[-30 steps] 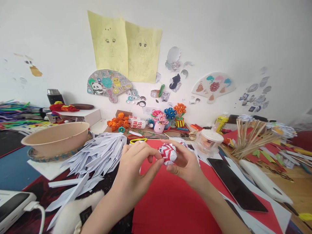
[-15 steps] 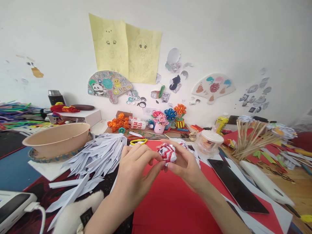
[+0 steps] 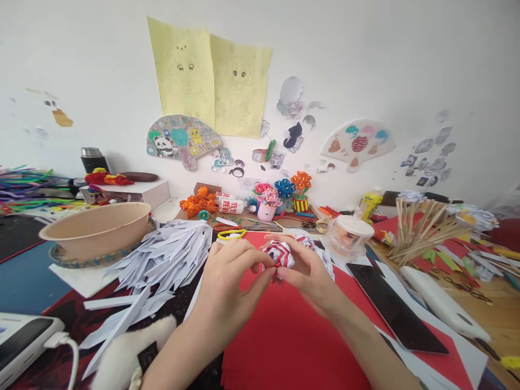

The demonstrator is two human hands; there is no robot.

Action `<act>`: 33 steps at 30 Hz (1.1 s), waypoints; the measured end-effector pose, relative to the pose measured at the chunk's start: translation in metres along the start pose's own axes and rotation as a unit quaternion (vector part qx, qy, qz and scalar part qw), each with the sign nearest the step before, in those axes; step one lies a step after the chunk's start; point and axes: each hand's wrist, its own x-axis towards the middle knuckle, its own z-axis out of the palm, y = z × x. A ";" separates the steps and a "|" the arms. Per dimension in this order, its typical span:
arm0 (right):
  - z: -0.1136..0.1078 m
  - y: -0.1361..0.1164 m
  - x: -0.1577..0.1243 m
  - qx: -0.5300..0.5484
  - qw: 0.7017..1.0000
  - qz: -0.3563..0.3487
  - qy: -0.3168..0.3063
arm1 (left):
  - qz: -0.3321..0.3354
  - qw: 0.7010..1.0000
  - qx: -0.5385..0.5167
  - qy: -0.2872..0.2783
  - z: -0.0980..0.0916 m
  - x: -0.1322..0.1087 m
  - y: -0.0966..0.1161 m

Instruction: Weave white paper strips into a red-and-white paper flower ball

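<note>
A small red and white folded paper piece point(image 3: 280, 254) is held between my two hands above the red paper point(image 3: 290, 341). My left hand point(image 3: 235, 276) pinches its left side with thumb and index finger. Around its right side curl the fingers of my right hand point(image 3: 311, 273), with the thumb at its lower edge. Another red and white folded piece lies partly hidden behind my right hand. White folded paper strips point(image 3: 162, 254) are heaped left of my left hand.
A beige basin point(image 3: 97, 230) stands at the left. Yellow-handled scissors point(image 3: 231, 234) lie beyond my left hand. A lidded cup point(image 3: 351, 235), a black phone point(image 3: 396, 306), a white device point(image 3: 444, 300) and wooden sticks point(image 3: 418, 227) are at the right.
The paper piece has turned slightly between my fingers. Both hands stay nearly in place, still gripping it, and the camera view has shifted a little.
</note>
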 end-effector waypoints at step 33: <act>0.000 0.002 0.001 -0.050 0.997 0.060 -0.014 | 0.134 0.966 0.221 -0.011 -0.001 -0.001 -0.005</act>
